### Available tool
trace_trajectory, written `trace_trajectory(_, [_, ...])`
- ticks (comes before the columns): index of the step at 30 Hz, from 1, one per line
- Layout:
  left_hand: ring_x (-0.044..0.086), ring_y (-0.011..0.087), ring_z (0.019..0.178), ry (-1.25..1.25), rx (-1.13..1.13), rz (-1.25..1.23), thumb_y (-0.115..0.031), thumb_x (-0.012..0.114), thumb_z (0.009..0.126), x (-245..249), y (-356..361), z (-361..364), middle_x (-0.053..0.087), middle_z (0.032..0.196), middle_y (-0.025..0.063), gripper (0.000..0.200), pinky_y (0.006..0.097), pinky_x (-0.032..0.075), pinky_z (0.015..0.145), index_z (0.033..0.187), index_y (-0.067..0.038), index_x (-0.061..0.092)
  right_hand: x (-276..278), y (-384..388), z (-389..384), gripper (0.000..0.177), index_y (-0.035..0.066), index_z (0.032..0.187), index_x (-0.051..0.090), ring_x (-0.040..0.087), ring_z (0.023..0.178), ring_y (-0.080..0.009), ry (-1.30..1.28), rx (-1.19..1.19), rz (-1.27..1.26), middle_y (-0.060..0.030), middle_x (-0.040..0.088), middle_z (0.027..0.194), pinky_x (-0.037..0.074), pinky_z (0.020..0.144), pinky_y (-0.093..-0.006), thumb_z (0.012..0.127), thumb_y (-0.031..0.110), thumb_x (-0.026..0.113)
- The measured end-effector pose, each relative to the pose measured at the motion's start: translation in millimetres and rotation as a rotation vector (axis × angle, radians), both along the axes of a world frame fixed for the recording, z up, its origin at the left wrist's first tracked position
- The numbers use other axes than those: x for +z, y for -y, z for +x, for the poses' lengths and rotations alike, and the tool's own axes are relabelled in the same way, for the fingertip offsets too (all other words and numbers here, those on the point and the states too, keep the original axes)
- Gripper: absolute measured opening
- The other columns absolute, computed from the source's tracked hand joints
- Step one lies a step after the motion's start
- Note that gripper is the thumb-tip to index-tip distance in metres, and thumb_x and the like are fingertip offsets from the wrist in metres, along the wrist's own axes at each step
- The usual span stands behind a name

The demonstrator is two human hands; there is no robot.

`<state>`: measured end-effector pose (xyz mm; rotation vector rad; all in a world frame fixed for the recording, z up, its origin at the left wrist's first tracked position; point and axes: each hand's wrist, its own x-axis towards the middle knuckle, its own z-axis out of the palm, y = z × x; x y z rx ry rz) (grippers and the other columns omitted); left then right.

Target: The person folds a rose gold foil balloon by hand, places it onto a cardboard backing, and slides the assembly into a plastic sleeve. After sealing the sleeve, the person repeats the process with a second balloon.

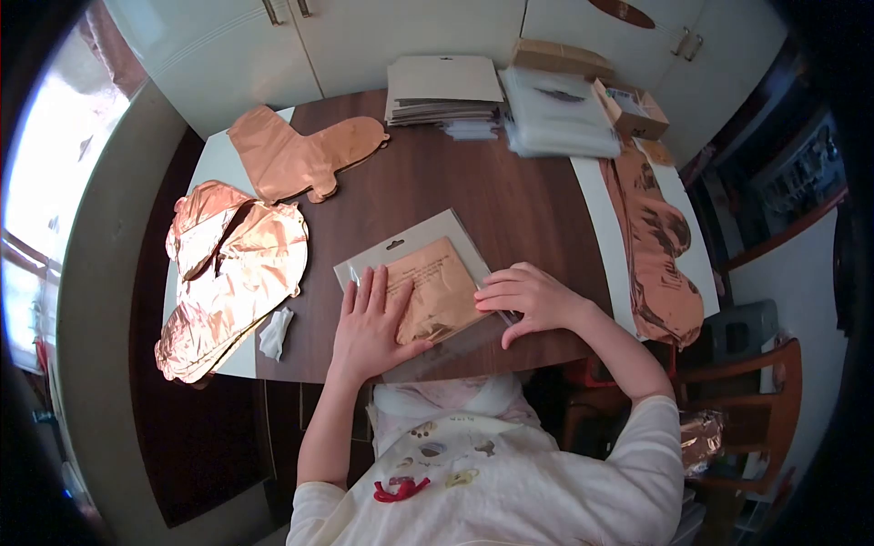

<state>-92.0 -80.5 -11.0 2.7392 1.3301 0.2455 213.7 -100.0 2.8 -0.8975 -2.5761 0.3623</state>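
A clear plastic sleeve with a grey card (462,235) in it lies tilted near the table's front edge. On the card rests a folded copper-coloured foil piece (439,291) with printed text. My left hand (371,326) lies flat with fingers spread over the left side of the card and foil. At the right edge of the sleeve, my right hand (528,300) touches the card and foil with its fingertips, thumb apart from the fingers. It holds nothing that I can see.
Copper foil shapes (241,273) lie at the left, another stack (305,155) behind them, more (655,255) at the right. Grey cards (444,86), plastic sleeves (557,114) and an open box (633,109) stand at the back. A crumpled white tissue (275,334) lies front left.
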Motion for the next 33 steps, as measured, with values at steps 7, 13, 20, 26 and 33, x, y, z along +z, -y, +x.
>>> trace_trajectory(7, [0.021, 0.0409, 0.14, -0.028, 0.003, -0.02, -0.077, 0.051, 0.073, -1.1, -0.6, 0.0, 0.026, 0.149, 0.024, 0.095, 0.0527, 0.015, 0.113, 0.145, -0.016, 0.036, -8.8, -14.6, 2.8, 0.061, 0.013, 0.111, 0.064, 0.055, 0.108, -0.0179, 0.034, 0.039, 0.099, 0.0021, 0.061, 0.115, 0.043, 0.087, -0.0353, 0.064, 0.05, 0.071])
trace_trajectory(13, [0.02, 0.0409, 0.14, -0.028, 0.0, -0.029, -0.078, 0.05, 0.073, -0.3, -0.9, -0.7, 0.026, 0.149, 0.024, 0.096, 0.0528, 0.015, 0.113, 0.144, -0.016, 0.037, -7.6, -20.1, -7.3, 0.056, 0.013, 0.102, 0.064, 0.055, 0.097, -0.0188, 0.05, -0.005, 0.18, 0.0016, 0.06, 0.105, 0.044, 0.083, -0.0352, 0.062, 0.051, 0.071])
trace_trajectory(20, [0.02, 0.0411, 0.14, -0.029, -0.011, -0.038, -0.078, 0.048, 0.074, -0.7, -1.5, -1.9, 0.026, 0.149, 0.0242, 0.095, 0.0531, 0.015, 0.113, 0.145, -0.016, 0.036, -6.4, -26.1, -5.5, 0.049, 0.012, 0.094, 0.063, 0.054, 0.108, -0.0221, 0.013, 0.024, 0.163, -0.0022, 0.059, 0.109, 0.044, 0.087, -0.0365, 0.067, 0.052, 0.07])
trace_trajectory(26, [0.021, 0.0408, 0.14, -0.034, -0.013, -0.023, -0.078, 0.049, 0.074, -0.9, -1.1, -1.5, 0.026, 0.149, 0.0239, 0.095, 0.0533, 0.016, 0.113, 0.145, -0.016, 0.036, -1.4, -28.7, -0.7, 0.043, 0.014, 0.092, 0.061, 0.052, 0.116, -0.0232, 0.051, 0.077, 0.141, -0.0032, 0.058, 0.112, 0.043, 0.09, -0.0392, 0.071, 0.051, 0.069])
trace_trajectory(33, [0.022, 0.0414, 0.139, -0.02, -0.014, -0.017, -0.076, 0.051, 0.073, 0.0, -1.4, -1.5, 0.028, 0.148, 0.0245, 0.094, 0.0536, 0.017, 0.112, 0.144, -0.016, 0.037, -6.0, -35.7, -2.2, 0.048, 0.015, 0.096, 0.059, 0.051, 0.115, -0.0224, 0.075, 0.081, 0.137, -0.0023, 0.056, 0.114, 0.041, 0.092, -0.0399, 0.07, 0.054, 0.068])
